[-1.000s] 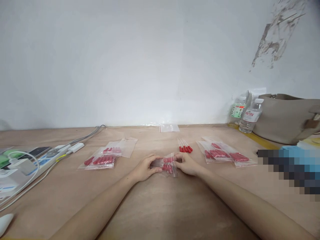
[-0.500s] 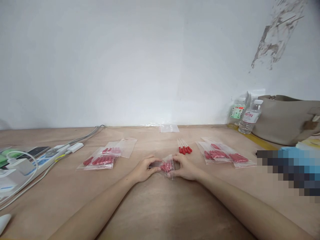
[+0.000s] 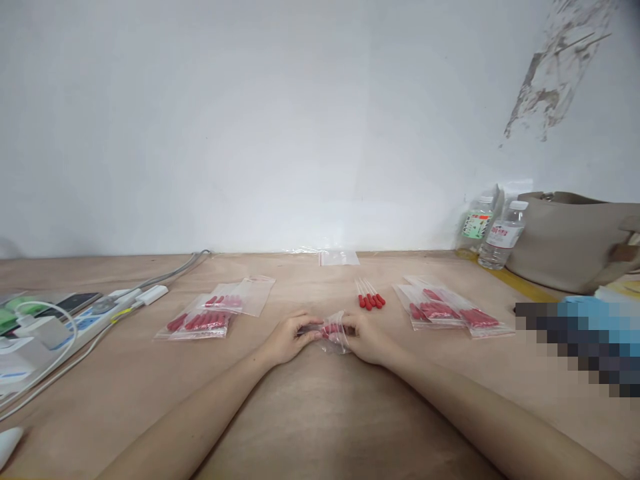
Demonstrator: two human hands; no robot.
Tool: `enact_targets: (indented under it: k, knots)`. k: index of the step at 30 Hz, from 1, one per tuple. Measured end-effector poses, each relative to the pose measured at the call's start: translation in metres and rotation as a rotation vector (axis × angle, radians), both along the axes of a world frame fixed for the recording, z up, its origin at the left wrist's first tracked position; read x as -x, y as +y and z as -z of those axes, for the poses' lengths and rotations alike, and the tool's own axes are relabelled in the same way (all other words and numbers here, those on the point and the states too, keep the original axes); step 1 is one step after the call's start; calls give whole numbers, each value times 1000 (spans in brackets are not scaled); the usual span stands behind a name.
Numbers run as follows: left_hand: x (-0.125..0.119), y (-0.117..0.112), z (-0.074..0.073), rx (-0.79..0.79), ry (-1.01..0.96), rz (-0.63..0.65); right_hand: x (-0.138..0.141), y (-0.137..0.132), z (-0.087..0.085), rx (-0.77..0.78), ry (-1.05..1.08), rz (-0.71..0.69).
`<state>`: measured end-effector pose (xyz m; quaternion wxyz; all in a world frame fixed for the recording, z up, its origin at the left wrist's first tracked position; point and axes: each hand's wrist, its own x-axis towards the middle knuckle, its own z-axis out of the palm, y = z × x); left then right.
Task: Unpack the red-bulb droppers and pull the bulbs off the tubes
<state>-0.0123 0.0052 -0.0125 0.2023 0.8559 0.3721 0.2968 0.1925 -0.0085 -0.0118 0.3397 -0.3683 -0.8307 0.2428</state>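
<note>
Between my hands, at the middle of the table, is a clear zip bag (image 3: 338,343) with red-bulbed droppers (image 3: 332,328) partly inside it. My left hand (image 3: 291,337) is closed around the droppers from the left, at what look like their clear tubes. From the right, my right hand (image 3: 367,337) pinches the bag's edge; its fingertips are partly hidden by the plastic. The bag looks crumpled. How many droppers it contains is hard to make out. Just beyond my right hand, several loose droppers (image 3: 371,301) lie side by side, bulbs toward me.
Filled dropper bags lie in a left pile (image 3: 205,320) and a right pile (image 3: 440,310). An unfilled zip bag (image 3: 340,258) rests by the wall. A power strip (image 3: 93,323) with cables is at left; water bottles (image 3: 504,237) and a grey handbag (image 3: 570,233) stand at right.
The right hand has turned and curled its fingers more tightly at the bag. The bag has gone from standing up to folded lower around the bulbs. My left hand has barely moved.
</note>
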Motion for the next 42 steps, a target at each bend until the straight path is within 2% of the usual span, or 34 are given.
enact_targets:
  k: [3, 6, 12, 16, 20, 25, 28, 30, 32, 34, 36, 39, 42]
  knots:
    - [0, 0, -1, 9, 5, 10, 0, 5, 2, 101, 105, 4]
    - [1, 0, -3, -1, 14, 17, -2, 9, 3, 268, 213, -41]
    - [1, 1, -2, -8, 14, 0, -9, 9, 0, 629, 460, 81]
    - [2, 2, -1, -5, 15, -35, -20, 13, -2, 711, 626, 109]
    - [3, 3, 1, 0, 9, -79, -31, 17, -3, 742, 642, 114]
    - [2, 3, 1, 8, 2, -85, -35, 16, -8, 555, 501, 64]
    - [6, 3, 0, 1, 19, -89, -48, 19, -16, 563, 493, 77]
    - [11, 4, -2, 0, 27, -97, -64, 23, -23, 597, 529, 118]
    - [17, 6, -3, -3, 30, -110, -82, 29, -30, 556, 573, 188]
    - [22, 8, -3, -17, 24, -123, -97, 34, -34, 425, 615, 287]
    - [25, 9, -3, -28, 20, -129, -105, 38, -32, 214, 551, 428]
    - [26, 11, -1, -38, 30, -133, -105, 42, -19, -148, 223, 604]
    - [25, 11, -1, -49, 41, -131, -98, 45, 0, -366, -112, 612]
